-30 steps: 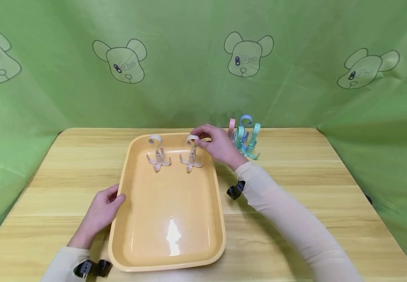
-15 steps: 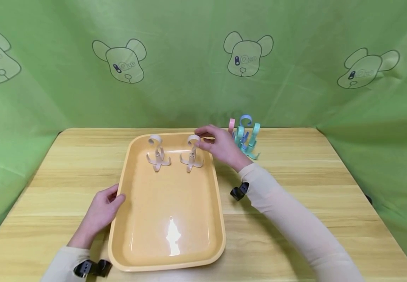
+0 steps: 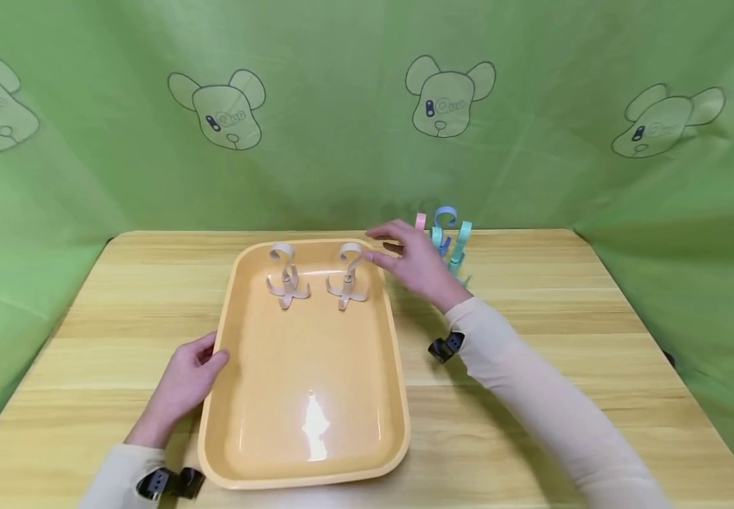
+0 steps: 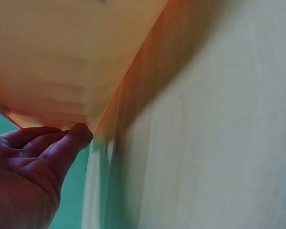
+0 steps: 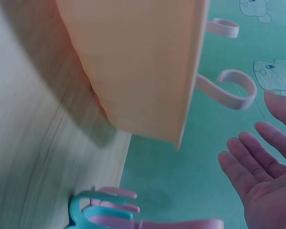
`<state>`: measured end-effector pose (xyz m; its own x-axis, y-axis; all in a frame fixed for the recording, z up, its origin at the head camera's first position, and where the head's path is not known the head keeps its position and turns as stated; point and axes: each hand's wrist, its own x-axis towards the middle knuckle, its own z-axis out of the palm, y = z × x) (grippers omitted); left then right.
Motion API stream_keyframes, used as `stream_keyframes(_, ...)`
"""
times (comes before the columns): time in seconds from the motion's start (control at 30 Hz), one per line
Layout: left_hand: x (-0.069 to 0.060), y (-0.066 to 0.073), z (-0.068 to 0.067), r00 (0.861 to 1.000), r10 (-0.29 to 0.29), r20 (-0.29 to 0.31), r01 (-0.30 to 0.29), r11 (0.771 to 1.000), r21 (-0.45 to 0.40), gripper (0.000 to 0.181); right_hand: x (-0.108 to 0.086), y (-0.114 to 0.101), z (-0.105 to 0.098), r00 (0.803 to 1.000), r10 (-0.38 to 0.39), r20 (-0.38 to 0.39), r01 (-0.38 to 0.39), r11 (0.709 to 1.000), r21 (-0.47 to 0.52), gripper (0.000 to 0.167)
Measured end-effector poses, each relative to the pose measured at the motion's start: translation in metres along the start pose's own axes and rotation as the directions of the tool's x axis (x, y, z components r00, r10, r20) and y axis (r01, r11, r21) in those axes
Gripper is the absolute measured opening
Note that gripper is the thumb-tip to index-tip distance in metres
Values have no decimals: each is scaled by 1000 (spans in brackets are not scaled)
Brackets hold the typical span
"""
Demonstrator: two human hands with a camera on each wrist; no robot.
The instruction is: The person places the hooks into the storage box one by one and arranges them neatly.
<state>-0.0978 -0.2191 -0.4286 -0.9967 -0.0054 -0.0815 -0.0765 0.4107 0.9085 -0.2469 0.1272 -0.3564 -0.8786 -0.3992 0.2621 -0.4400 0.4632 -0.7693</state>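
A peach-coloured plastic tray (image 3: 278,375) lies lengthwise before me. My left hand (image 3: 182,378) grips its left rim, thumb over the edge and fingers underneath; in the left wrist view those fingers (image 4: 52,143) press against the tray's outer side. Two beige multi-prong hanging hooks stand upright at the tray's far end, a left one (image 3: 287,283) and a right one (image 3: 346,284). My right hand (image 3: 418,261) is beside the right hook's curled top, fingers spread and holding nothing. From the right wrist view, a gap shows between the fingers and that hook's curl (image 5: 236,90).
Behind my right hand, several more hooks stand on the wooden table (image 3: 513,339): a pink hook (image 3: 421,220), a blue hook (image 3: 446,215) and teal hooks (image 3: 459,247), partly hidden. A green curtain (image 3: 335,141) with printed mouse heads surrounds the table.
My right hand has let go of the right beige hook's top and moved right, away from it, its fingers parting. Both hooks stay standing. My left hand keeps its hold on the tray.
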Motion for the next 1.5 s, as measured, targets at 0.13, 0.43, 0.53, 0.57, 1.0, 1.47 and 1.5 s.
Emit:
stream_keyframes(0.13,0,1,-1,1000,-2,-9,2,1000,5,42,-4,3,-8,999,9,-42,-7,999,38,36)
stream_keyframes(0.43,1,1,-1,1000,7,3,-7,1000,-2,42,-18,7,-27,995,58,-85,-52,996,78,32)
stream_keyframes(0.53,1,0,0,1000,6,2,-6,1000,-8,42,-21,9,-32,994,47,-101,-42,998,51,30)
stream_keyframes(0.57,1,-1,0,1000,6,3,-6,1000,-8,42,-22,10,-34,993,44,-105,-40,998,39,29)
stream_keyframes(1.0,1,-2,1,1000,6,1,-6,1000,10,42,-35,17,-57,989,43,-141,-38,999,32,30)
stream_keyframes(1.47,1,-1,1,1000,6,-21,-6,1000,30,41,-43,25,-78,966,23,-257,-10,999,52,30)
stream_keyframes(1.5,1,-1,1,1000,9,-19,-9,1000,28,41,-43,25,-79,964,25,-266,-11,999,53,30)
